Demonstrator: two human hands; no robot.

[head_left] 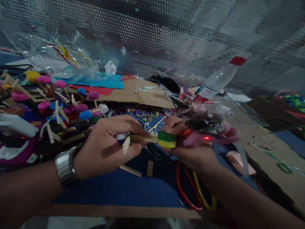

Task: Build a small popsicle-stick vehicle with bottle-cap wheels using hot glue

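Observation:
My left hand, with a metal watch on the wrist, is closed around a bundle of wooden sticks. The sticks end in a green and yellow foam disc. My right hand grips a pink tool with a red light and a crinkled plastic bag, pressed up to the disc. Red and yellow bangles hang on my right wrist.
A heap of stick pieces topped with coloured foam discs lies at left. Loose sticks lie on the blue mat. Small coloured rings, cardboard, a red-capped plastic bottle and a perforated metal wall stand behind.

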